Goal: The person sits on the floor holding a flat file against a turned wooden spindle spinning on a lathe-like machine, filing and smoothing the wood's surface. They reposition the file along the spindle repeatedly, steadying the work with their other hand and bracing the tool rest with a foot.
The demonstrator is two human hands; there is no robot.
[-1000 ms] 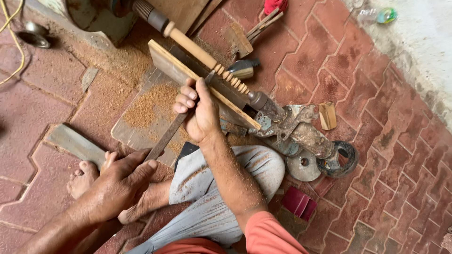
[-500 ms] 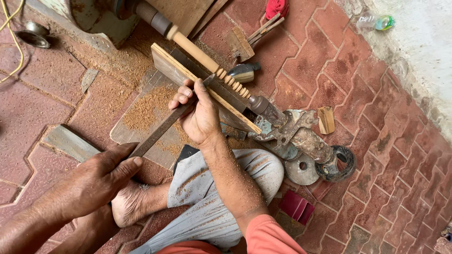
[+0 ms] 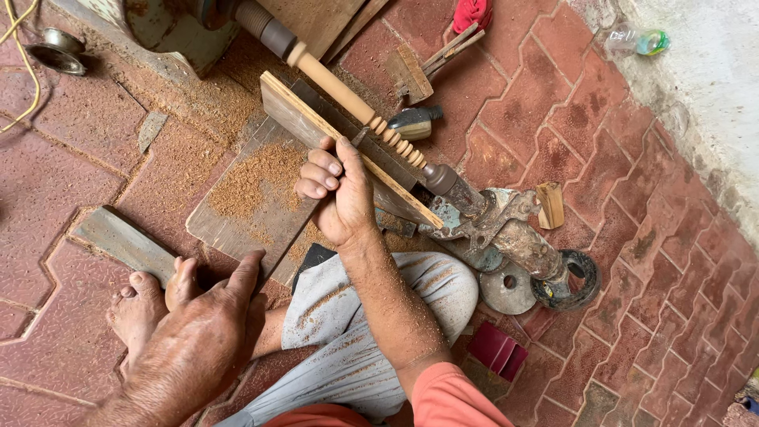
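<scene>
A pale wooden spindle (image 3: pixel 348 99), round and cut with a row of small beads near its lower end, is lying clamped in a rusty lathe (image 3: pixel 482 217) on the brick floor (image 3: pixel 601 158), its long axis running from upper left to lower right. The right hand (image 3: pixel 336 190) is curling its grip closed around a thin chisel blade (image 3: pixel 360 142) braced on a sawdust-strewn wooden plank (image 3: pixel 332 138), pressing it against the beads. The left hand (image 3: pixel 202 340) is closing its grip on the tool's lower end, beside a bare foot (image 3: pixel 146 304).

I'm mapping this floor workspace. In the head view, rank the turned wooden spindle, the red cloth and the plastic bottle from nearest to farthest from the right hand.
From the right hand:
1. Turned wooden spindle, just above the fingers.
2. Red cloth, top edge.
3. Plastic bottle, upper right by the pale slab.
</scene>
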